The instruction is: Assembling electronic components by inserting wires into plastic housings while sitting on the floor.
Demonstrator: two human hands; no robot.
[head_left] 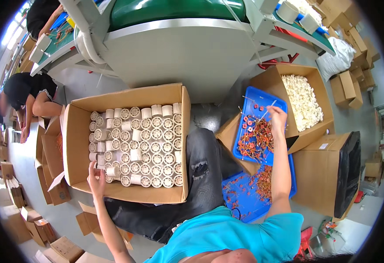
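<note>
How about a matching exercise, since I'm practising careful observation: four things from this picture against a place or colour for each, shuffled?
Column one
1. Left hand
2. Right hand
3. Cream-coloured pieces
4. The person's shirt

Column two
A. At the right part of the upper blue tray
B. Teal
C. Beside white cylindrical parts
D. Heaped in an open cardboard box, toward the picture's right

Right pairs: 1-C, 2-A, 3-D, 4-B.
</note>
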